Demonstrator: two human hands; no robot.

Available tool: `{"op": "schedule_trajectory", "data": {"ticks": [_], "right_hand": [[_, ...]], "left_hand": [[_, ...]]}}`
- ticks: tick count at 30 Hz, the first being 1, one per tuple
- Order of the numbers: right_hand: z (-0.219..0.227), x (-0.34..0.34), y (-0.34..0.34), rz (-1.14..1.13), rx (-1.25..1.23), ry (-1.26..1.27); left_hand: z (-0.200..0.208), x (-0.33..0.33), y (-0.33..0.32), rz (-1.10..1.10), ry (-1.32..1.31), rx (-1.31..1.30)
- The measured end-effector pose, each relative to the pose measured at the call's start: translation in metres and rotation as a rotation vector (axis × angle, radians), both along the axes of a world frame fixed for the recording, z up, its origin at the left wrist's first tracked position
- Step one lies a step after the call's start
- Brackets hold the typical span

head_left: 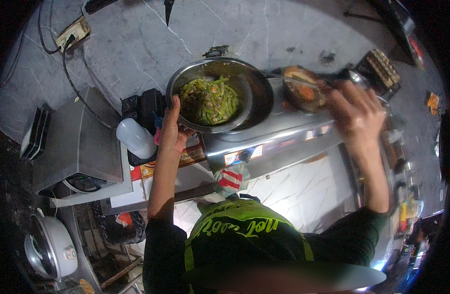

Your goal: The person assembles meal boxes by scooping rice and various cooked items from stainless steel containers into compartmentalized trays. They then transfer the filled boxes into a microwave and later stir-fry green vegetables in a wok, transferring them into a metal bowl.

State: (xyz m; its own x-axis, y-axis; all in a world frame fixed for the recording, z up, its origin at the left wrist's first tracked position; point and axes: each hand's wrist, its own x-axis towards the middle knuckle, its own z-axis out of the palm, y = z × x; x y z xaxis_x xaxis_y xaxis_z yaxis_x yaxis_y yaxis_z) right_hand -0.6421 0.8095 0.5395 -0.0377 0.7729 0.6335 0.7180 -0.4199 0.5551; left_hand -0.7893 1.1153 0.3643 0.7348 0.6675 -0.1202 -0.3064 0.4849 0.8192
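Note:
My left hand (174, 128) grips the near left rim of a round metal bowl (258, 98), its thumb up along the side. Inside the bowl lies a heap of cut green beans (210, 100) with small orange bits. My right hand (358, 113) is raised to the right, blurred by motion, with its fingers curled. A thin blurred rod, perhaps a utensil handle, runs from it toward the bowl; its kind does not show. Just left of that hand is a round brown pan or bowl (303, 93) with something orange in it.
A steel counter or stove front (279, 142) runs below the bowl. On the left stand a grey microwave (77, 142), a white rounded container (135, 137) and a cardboard box (190, 153). A white rice cooker (58, 247) is at lower left. An egg tray (379, 71) is at far right.

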Motion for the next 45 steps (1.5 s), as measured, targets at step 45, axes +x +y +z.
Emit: {"op": "schedule_trajectory", "data": {"ticks": [45], "right_hand": [[-0.048,-0.165,-0.201,-0.823,0.21,0.357]], "left_hand": [[0.003,0.097,-0.173,-0.859,0.019,-0.132]]}}
